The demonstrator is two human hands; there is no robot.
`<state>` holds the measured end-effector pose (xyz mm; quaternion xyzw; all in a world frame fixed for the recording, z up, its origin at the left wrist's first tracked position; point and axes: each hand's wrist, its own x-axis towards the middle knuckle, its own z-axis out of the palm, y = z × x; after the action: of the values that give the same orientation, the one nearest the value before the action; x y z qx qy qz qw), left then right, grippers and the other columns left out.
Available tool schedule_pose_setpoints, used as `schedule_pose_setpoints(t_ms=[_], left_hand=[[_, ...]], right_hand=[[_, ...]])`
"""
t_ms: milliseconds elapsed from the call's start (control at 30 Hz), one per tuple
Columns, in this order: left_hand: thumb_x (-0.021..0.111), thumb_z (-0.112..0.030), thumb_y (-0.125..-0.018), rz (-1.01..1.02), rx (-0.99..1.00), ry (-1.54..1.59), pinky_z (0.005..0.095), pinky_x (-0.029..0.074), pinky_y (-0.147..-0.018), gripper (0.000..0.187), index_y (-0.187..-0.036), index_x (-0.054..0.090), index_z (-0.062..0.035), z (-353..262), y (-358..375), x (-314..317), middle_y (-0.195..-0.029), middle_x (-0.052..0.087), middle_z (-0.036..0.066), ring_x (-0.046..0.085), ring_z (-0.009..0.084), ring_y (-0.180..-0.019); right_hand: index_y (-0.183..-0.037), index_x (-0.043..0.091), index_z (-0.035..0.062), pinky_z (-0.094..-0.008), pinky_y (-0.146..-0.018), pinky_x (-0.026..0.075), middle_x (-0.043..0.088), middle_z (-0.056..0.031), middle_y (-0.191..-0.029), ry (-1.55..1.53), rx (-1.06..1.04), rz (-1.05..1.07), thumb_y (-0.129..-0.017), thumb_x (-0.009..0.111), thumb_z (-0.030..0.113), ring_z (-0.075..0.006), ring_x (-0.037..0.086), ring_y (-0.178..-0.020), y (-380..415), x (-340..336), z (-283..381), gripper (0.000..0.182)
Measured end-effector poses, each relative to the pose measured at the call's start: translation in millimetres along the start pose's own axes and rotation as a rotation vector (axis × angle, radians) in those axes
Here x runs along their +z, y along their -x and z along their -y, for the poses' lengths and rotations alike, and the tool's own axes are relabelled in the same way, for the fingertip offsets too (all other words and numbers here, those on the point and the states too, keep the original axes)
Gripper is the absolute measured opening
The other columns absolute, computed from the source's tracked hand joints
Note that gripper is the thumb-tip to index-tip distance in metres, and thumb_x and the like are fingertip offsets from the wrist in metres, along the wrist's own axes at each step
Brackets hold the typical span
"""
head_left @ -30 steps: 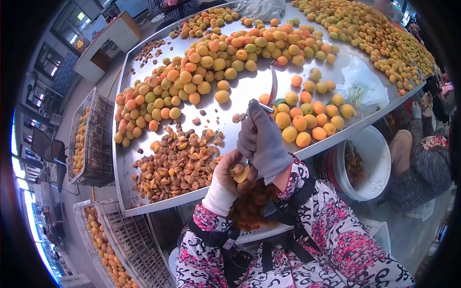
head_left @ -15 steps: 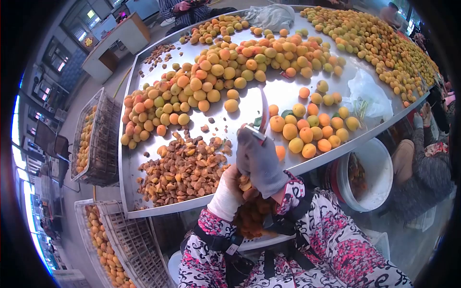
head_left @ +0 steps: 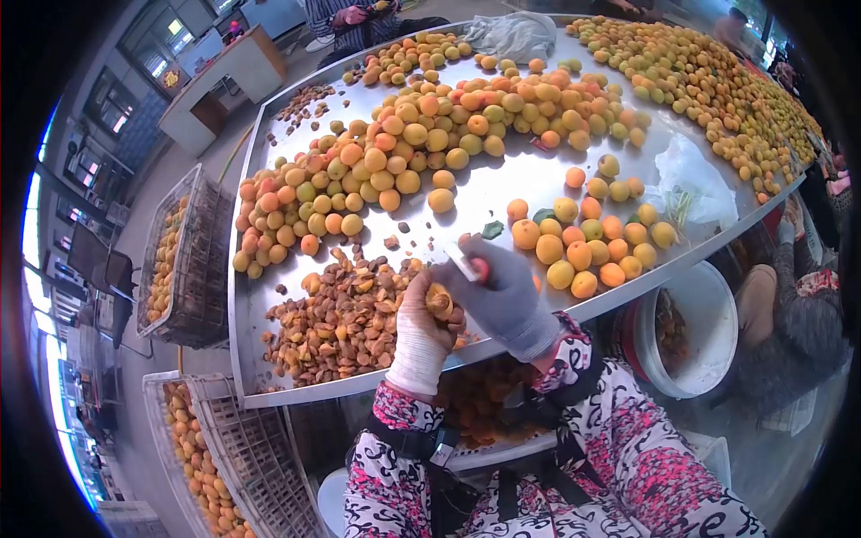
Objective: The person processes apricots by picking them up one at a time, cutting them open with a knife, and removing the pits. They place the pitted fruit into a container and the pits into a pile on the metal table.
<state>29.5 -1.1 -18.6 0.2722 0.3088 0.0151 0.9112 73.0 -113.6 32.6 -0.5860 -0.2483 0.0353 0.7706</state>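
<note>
The right hand [head_left: 502, 291], in a grey knitted glove, is closed around a knife [head_left: 463, 262], gripped beyond the table's near edge, just above and right of the other hand. The knife's pale strip slants from upper left to lower right, with a red part showing beside it (where the blade's tip points, I cannot tell). The left hand [head_left: 427, 325], white wrapping [head_left: 416, 360] around its wrist, has its fingers curled round a piece of fruit [head_left: 439, 303], which sits near the fingertips, facing the gloved hand; its long axis is hidden by the grip.

Just left of the hands, a pile of split fruit [head_left: 336, 314] lies on the metal table [head_left: 318, 393]. To the right is a loose cluster of whole apricots [head_left: 587, 251], with a green leaf [head_left: 492, 229] to its left. Farther off, a long mound of apricots [head_left: 404, 148] runs from lower left to upper right. Beyond the table's right edge stands a white bucket [head_left: 713, 314].
</note>
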Motion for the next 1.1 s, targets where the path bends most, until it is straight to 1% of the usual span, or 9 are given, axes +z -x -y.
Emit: schedule_pose_setpoints(t_ms=[67, 200, 533, 733, 800, 833, 933, 967, 1100], left_hand=[[0.056, -0.035, -0.084, 0.013, 0.053, 0.062, 0.0248, 0.043, -0.053, 0.026, -0.097, 0.052, -0.0129, 1, -1, -1, -0.083, 0.057, 0.001, 0.055, 0.0131, -0.073], [0.06, -0.028, -0.082, 0.055, 0.055, 0.116, 0.0309, 0.043, -0.086, 0.032, -0.105, 0.049, -0.0079, 5, -2, -7, -0.094, 0.054, 0.006, 0.052, 0.0175, -0.092], [0.056, -0.04, -0.084, -0.044, 0.133, -0.266, 0.0259, 0.041, -0.056, 0.038, -0.098, 0.053, -0.0047, 18, 37, 0, -0.073, 0.055, 0.005, 0.05, 0.0145, -0.059], [0.051, -0.033, -0.088, 0.302, -0.026, -0.408, 0.0237, 0.04, -0.053, 0.032, -0.1, 0.054, -0.0029, -8, 56, -16, -0.072, 0.054, 0.005, 0.05, 0.0133, -0.059], [0.052, -0.026, -0.086, 0.734, 0.731, -1.344, 0.0227, 0.041, -0.056, 0.025, -0.1, 0.055, -0.0045, -5, 59, -16, -0.075, 0.055, 0.005, 0.051, 0.0118, -0.061], [0.054, -0.021, -0.085, 0.443, 0.086, -1.118, 0.022, 0.043, -0.061, 0.022, -0.1, 0.055, -0.0052, -4, 70, -17, -0.077, 0.056, 0.006, 0.053, 0.0111, -0.067], [0.056, -0.023, -0.084, 0.355, -0.104, -1.193, 0.0243, 0.045, -0.069, 0.026, -0.1, 0.055, -0.0035, -8, 84, -8, -0.08, 0.057, 0.008, 0.055, 0.0136, -0.075], [0.057, -0.015, -0.084, 0.481, 0.059, -1.292, 0.0214, 0.045, -0.054, 0.031, -0.111, 0.05, -0.0028, -6, 79, -16, -0.077, 0.051, -0.001, 0.052, 0.0068, -0.061], [0.056, -0.017, -0.084, 0.602, 0.32, -1.419, 0.0226, 0.047, -0.063, 0.033, -0.114, 0.05, -0.0025, -8, 73, -24, -0.093, 0.057, 0.005, 0.054, 0.0087, -0.077]], right_hand=[[-0.091, 0.059, 0.0037, -0.0317, -0.065, 0.047, 0.058, -0.0091, -0.081, 0.708, -0.055, 0.269, -0.075, 0.068, 0.024, -0.0225, 0.059, -0.071, 4, -6, -3, 0.027], [-0.095, 0.057, 0.0051, -0.0375, -0.066, 0.048, 0.054, -0.0135, -0.092, 0.858, 0.049, 0.418, -0.077, 0.062, 0.027, -0.0327, 0.059, -0.077, 14, -7, -23, 0.029], [-0.1, 0.051, 0.0038, -0.0385, -0.067, 0.047, 0.056, -0.0154, -0.087, 0.911, 0.092, 0.073, -0.081, 0.058, 0.022, -0.0337, 0.059, -0.077, 0, -13, -39, 0.027], [-0.094, 0.057, 0.0038, -0.0335, -0.073, 0.046, 0.061, -0.0122, -0.087, 0.687, 0.412, 0.264, -0.075, 0.067, 0.034, -0.0239, 0.06, -0.084, -19, -48, -20, 0.037], [-0.09, 0.059, 0.0046, -0.0352, -0.073, 0.046, 0.061, -0.0141, -0.084, 0.845, 0.416, 0.293, -0.074, 0.065, 0.043, -0.0266, 0.06, -0.083, -22, -68, -14, 0.042], [-0.089, 0.059, 0.0048, -0.0364, -0.073, 0.046, 0.062, -0.015, -0.083, 1.042, 0.446, 0.335, -0.074, 0.063, 0.047, -0.0286, 0.06, -0.083, -21, -76, -13, 0.044], [-0.086, 0.058, 0.0047, -0.0397, -0.073, 0.046, 0.062, -0.0172, -0.082, 1.302, 0.46, 0.43, -0.075, 0.056, 0.052, -0.0338, 0.059, -0.081, -12, -87, -21, 0.049], [-0.086, 0.059, 0.005, -0.0396, -0.073, 0.046, 0.062, -0.0169, -0.082, 1.342, 0.492, 0.492, -0.075, 0.056, 0.05, -0.0337, 0.06, -0.081, -9, -86, -24, 0.047], [-0.089, 0.059, 0.0058, -0.0394, -0.074, 0.047, 0.063, -0.017, -0.082, 1.423, 0.533, 0.611, -0.073, 0.056, 0.046, -0.0335, 0.061, -0.081, -3, -75, -36, 0.043]])
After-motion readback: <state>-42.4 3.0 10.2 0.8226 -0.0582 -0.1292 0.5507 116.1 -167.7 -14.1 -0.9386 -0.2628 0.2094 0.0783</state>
